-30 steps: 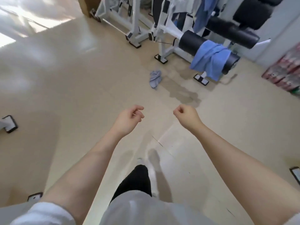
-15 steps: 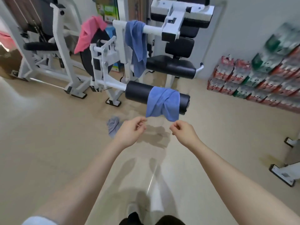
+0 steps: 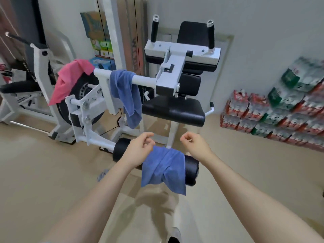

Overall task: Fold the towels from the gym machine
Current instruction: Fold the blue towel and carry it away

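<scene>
A blue towel [image 3: 164, 170] hangs over the black foam roller [image 3: 191, 170] low on the white gym machine [image 3: 171, 67]. A second blue towel [image 3: 126, 95] drapes from the machine's white bar, and a pink towel [image 3: 70, 83] lies over the weight wheel at left. A small grey cloth [image 3: 102, 174] lies on the floor, partly hidden by my left arm. My left hand [image 3: 140, 148] hovers at the near towel's top left edge, fingers loosely curled, holding nothing. My right hand [image 3: 194, 144] is just above the roller to the towel's right, curled shut and empty.
The machine's black seat [image 3: 173, 111] is behind the roller. Stacked packs of bottles [image 3: 273, 116] line the right wall. Another white machine frame [image 3: 35, 95] stands at the left. Bare beige floor lies around my feet.
I have walked up to the machine and my view has tilted up. Both hands now reach the roller with the blue towel, still empty.
</scene>
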Action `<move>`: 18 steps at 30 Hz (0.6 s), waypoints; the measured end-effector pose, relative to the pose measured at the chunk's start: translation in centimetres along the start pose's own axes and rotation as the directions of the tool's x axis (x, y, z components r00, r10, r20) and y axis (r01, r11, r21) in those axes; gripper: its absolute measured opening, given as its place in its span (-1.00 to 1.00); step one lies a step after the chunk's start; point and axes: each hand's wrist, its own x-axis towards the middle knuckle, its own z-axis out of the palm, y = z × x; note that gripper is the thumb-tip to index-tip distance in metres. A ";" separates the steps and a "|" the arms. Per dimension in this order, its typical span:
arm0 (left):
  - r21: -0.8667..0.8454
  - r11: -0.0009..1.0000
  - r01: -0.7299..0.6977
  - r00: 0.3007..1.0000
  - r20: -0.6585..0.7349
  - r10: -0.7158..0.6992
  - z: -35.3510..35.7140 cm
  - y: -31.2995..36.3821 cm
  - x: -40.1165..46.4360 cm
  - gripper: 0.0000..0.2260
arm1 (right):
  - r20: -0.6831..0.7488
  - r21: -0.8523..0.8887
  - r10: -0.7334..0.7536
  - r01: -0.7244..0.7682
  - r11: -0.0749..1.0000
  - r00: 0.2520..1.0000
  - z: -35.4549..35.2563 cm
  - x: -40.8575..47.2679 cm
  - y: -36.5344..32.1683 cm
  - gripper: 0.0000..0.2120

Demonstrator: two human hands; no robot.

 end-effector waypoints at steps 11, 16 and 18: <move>0.043 0.999 -0.003 0.978 -0.209 0.012 -4.9 -0.2 11.6 -0.42 | 0.178 0.003 -0.254 0.258 0.966 0.951 0.8 13.9 -7.2 -0.81; 0.079 0.997 0.001 0.973 -0.231 0.017 -7.7 -2.8 16.7 -0.44 | 0.259 -0.066 -0.297 0.324 0.944 0.919 3.5 18.0 -9.7 -0.82; 0.116 0.993 -0.007 0.967 -0.251 0.036 -9.2 -4.1 19.3 -0.43 | 0.267 -0.154 -0.373 0.421 0.894 0.889 4.6 19.7 -11.5 -0.83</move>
